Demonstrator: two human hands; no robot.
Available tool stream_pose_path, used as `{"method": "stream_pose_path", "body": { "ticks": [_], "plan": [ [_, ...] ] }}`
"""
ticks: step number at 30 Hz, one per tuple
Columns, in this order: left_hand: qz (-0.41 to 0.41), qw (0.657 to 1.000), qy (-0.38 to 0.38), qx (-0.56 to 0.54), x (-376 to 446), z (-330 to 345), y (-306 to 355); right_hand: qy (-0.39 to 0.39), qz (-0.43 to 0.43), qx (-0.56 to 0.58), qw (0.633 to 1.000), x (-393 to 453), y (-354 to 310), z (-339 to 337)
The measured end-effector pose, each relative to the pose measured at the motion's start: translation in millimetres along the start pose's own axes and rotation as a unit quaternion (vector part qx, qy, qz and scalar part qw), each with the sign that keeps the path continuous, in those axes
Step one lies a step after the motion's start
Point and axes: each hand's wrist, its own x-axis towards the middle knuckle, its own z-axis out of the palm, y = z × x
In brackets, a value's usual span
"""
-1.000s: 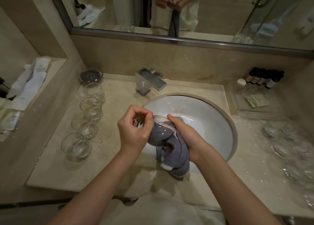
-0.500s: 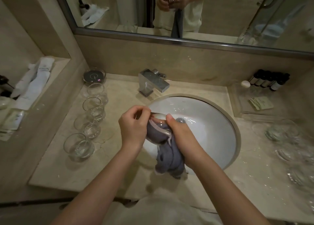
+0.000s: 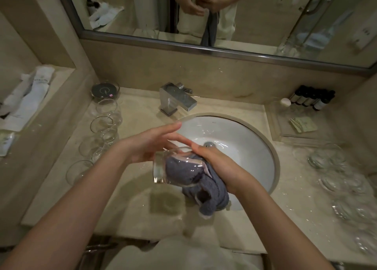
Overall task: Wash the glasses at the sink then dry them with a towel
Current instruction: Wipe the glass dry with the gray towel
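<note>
A clear glass (image 3: 161, 167) lies on its side over the front edge of the white sink (image 3: 244, 147), stuffed with a grey towel (image 3: 212, 192) whose loose end hangs below. My right hand (image 3: 216, 163) grips the towel at the glass's mouth. Behind the glass, my left hand (image 3: 151, 145) has its fingers stretched out straight, the palm against the glass's far side. Several glasses stand upright in a row on the left counter (image 3: 102, 125), and several more lie on the right counter (image 3: 330, 167).
A chrome faucet (image 3: 177, 100) stands behind the sink. At the back left sits a round dish (image 3: 105, 90). A clear tray (image 3: 285, 127) with dark bottles (image 3: 314, 100) and packets is at the back right. Folded white cloths (image 3: 30, 98) lie on the left ledge. A mirror (image 3: 224, 14) spans the wall.
My left hand has let go of its grip on the glass and now has straight fingers. The glass has turned on its side, its base toward the left. The camera moved closer.
</note>
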Motion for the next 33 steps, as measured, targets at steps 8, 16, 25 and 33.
{"method": "stream_pose_path", "body": {
  "ticks": [8, 16, 25, 33],
  "plan": [
    [-0.043, 0.981, -0.15, 0.118, 7, -9, -1, -0.015, 0.05, -0.014, 0.999, 13, 12, 1],
    [0.025, 0.992, 0.082, 0.088, -11, -63, -26, 0.161, 0.065, 0.331, 0.928, 38, 40, -18],
    [0.076, 0.92, 0.365, 0.124, 13, -109, -43, 0.201, 0.087, 0.391, 0.894, 62, 58, -10],
    [0.084, 0.886, 0.401, 0.218, 47, -158, -48, 0.243, 0.1, 0.405, 0.876, 75, 66, -1]
  ]
}}
